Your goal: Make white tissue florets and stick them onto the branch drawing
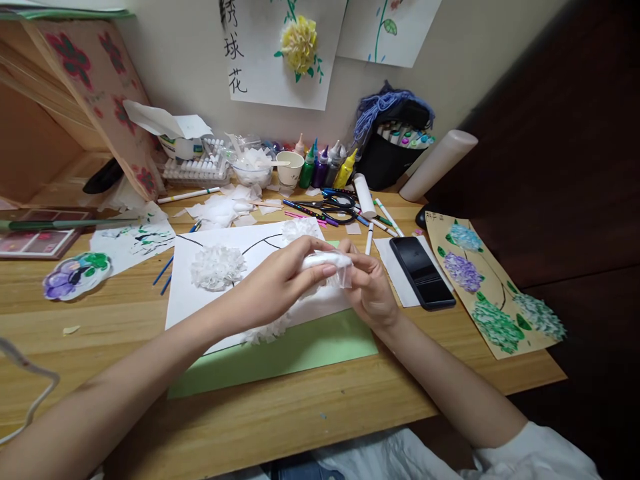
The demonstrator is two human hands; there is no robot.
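My left hand (287,270) is closed around a small, soft-looking white packet (326,258) with a clear, film-like end. At that clear end, the fingers of my right hand (373,283) are pinched together on it. Both hands are above a white sheet of paper (190,313) that lies over a green sheet (320,347). White ruffled paper flowers (217,268) stand on the white sheet, with thin dark stems drawn between them. My hands and forearm hide part of the sheet.
Torn white paper pieces (225,207), scissors (330,207) and pens lie behind the sheet. Paint bottles (320,167) and a paper cup (290,170) stand by the wall. A phone (423,272) and a flower picture (493,293) are at right; a painted palette (77,275) is at left.
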